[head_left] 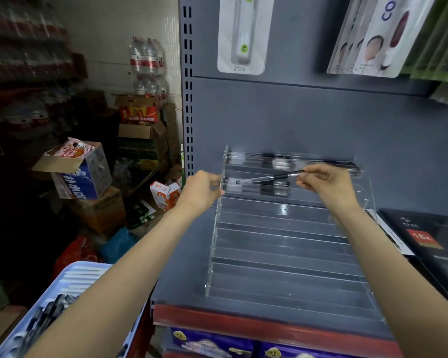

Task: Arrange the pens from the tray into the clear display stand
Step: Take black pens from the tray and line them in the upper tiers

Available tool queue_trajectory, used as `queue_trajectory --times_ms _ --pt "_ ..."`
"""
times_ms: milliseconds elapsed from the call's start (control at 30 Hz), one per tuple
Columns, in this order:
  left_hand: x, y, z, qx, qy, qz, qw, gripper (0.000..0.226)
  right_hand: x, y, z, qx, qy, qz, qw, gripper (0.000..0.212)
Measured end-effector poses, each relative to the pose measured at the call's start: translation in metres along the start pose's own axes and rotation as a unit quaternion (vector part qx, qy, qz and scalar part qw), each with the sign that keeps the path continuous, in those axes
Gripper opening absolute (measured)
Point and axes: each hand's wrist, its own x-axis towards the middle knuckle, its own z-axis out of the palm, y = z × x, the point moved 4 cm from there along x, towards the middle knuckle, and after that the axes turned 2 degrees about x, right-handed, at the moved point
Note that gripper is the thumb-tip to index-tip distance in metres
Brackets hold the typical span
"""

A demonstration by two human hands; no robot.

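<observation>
A clear stepped display stand (285,244) sits on the grey shelf in front of me. Several black pens lie in its upper rows. My right hand (326,186) pinches the dark end of one clear-barrelled pen (267,178), which slants down to the left over the third row. My left hand (203,188) grips the stand's left side wall near the top. At the lower left, a pale blue tray (70,277) holds several dark pens (44,316), partly hidden by my left forearm.
A black boxed product (424,244) lies on the shelf right of the stand. Packaged goods hang on the grey back panel (321,120) above. Cardboard boxes (88,174) and bottled water are stacked on the floor to the left. The shelf's red front edge (243,321) is near me.
</observation>
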Motion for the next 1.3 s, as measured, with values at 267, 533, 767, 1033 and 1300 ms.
queue_trajectory --times_ms 267,533,767,1033,1300 --pt "0.000 -0.001 0.002 -0.011 0.006 0.000 1.000 0.037 0.020 0.005 0.010 -0.079 -0.029 0.019 0.996 0.014" --pt "-0.001 0.000 0.001 -0.012 -0.003 -0.002 1.000 0.038 0.027 0.003 0.018 -0.206 -0.076 0.008 0.976 0.010" --pt "0.002 -0.001 -0.001 -0.013 -0.011 -0.007 1.000 0.038 0.026 -0.005 0.026 -0.350 -0.122 -0.038 0.928 0.012" --pt "0.003 -0.004 0.001 -0.023 -0.012 0.002 1.000 0.034 0.016 -0.007 0.050 -0.351 -0.172 -0.116 0.913 0.023" --pt "0.005 -0.006 0.002 -0.029 -0.015 0.009 0.999 0.036 0.014 -0.002 0.058 -0.402 -0.188 -0.146 0.884 0.029"
